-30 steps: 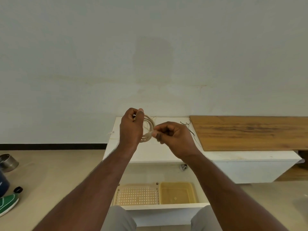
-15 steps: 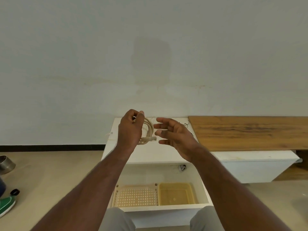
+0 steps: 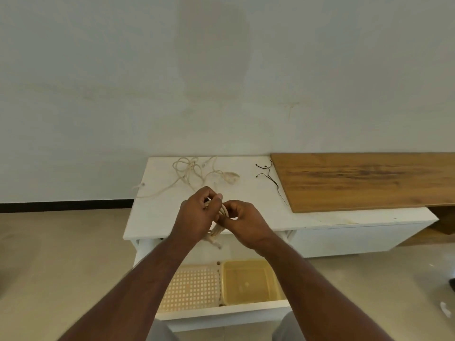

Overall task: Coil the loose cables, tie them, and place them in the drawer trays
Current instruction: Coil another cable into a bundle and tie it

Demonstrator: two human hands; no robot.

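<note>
My left hand (image 3: 197,216) grips a coiled cream cable (image 3: 218,230) above the front edge of the white cabinet top (image 3: 157,217). My right hand (image 3: 242,222) pinches the same coil from the right; one plug end dangles below the hands. Loose cream cables (image 3: 194,173) lie tangled at the back of the top. Thin black ties (image 3: 269,178) lie to their right. Below, the open drawer (image 3: 221,312) holds a perforated cream tray (image 3: 192,287) on the left and a yellow tray (image 3: 248,284) on the right.
A wooden board (image 3: 364,180) covers the right part of the cabinet top. A wall rises directly behind. Beige floor lies on both sides, with a small white scrap (image 3: 444,310) at the far right.
The view has tilted down. My right hand, open half a second ago, has closed on the coil again. Both hands sit lower, over the cabinet's front edge.
</note>
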